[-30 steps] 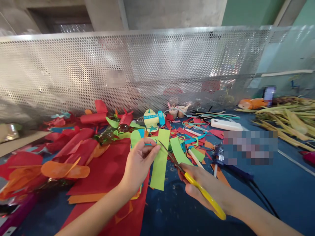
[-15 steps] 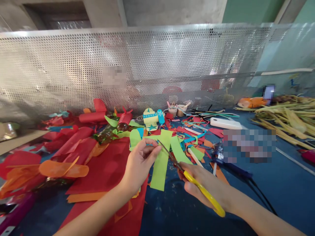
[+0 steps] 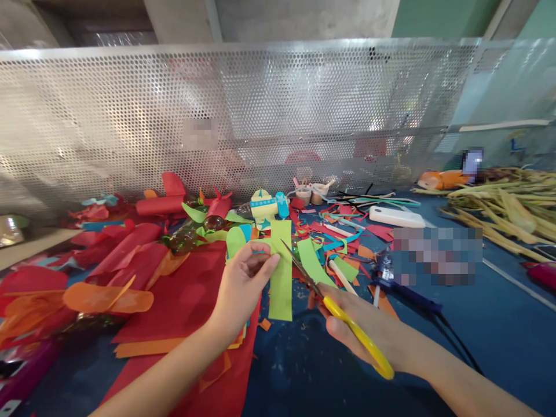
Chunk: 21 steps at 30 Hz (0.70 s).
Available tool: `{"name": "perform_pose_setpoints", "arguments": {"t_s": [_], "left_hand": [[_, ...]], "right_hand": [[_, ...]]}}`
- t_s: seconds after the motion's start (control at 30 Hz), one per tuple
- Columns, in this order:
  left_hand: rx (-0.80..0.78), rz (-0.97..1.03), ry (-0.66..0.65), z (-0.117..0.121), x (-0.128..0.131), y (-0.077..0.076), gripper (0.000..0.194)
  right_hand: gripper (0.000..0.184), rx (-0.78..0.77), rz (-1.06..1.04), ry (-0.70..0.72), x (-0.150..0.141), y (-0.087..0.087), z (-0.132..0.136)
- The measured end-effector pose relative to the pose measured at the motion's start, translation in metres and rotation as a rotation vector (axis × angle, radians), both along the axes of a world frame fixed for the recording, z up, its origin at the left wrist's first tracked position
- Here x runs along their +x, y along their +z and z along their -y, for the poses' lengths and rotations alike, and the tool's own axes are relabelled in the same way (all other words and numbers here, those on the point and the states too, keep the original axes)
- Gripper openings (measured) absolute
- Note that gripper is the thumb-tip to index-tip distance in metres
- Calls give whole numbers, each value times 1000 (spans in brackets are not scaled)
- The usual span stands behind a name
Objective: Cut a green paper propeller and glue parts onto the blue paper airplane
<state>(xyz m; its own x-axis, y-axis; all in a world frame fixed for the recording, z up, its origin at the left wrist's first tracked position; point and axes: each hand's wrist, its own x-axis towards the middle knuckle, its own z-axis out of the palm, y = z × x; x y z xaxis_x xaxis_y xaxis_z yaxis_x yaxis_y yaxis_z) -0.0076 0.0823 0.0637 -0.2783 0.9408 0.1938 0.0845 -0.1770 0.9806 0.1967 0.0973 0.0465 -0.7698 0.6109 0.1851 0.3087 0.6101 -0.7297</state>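
Note:
Between thumb and fingers, my left hand pinches the left edge of a lime-green paper strip, which stands upright above the blue table. My right hand grips yellow-handled scissors. The scissors' blades point up and left, their tips by the strip's right edge; whether they touch it I cannot tell. Just behind the blades lies a curved green paper piece. Under my left forearm is a large red sheet with an orange strip on it.
Red and orange paper models crowd the left side. A cream-and-blue paper plane stands behind my left hand. At right are a glue gun, a white box-like device and dry stalks. A perforated metal panel closes the back.
The green strip has turned from slanted to nearly vertical. The scissors' tips, earlier over the strip, are now at its right edge. Both hands keep their holds.

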Motion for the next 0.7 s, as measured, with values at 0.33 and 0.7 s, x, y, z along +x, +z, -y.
{"name": "perform_pose_setpoints", "arguments": {"t_s": [0.33,0.7], "left_hand": [[-22,25,16,2,0,-3,28],[-18,-84,28,3,0,-3,24]], "right_hand": [[36,-47,-43,-15,-1,1,1],[40,-15,-45,-14,-1,2,2]]}}
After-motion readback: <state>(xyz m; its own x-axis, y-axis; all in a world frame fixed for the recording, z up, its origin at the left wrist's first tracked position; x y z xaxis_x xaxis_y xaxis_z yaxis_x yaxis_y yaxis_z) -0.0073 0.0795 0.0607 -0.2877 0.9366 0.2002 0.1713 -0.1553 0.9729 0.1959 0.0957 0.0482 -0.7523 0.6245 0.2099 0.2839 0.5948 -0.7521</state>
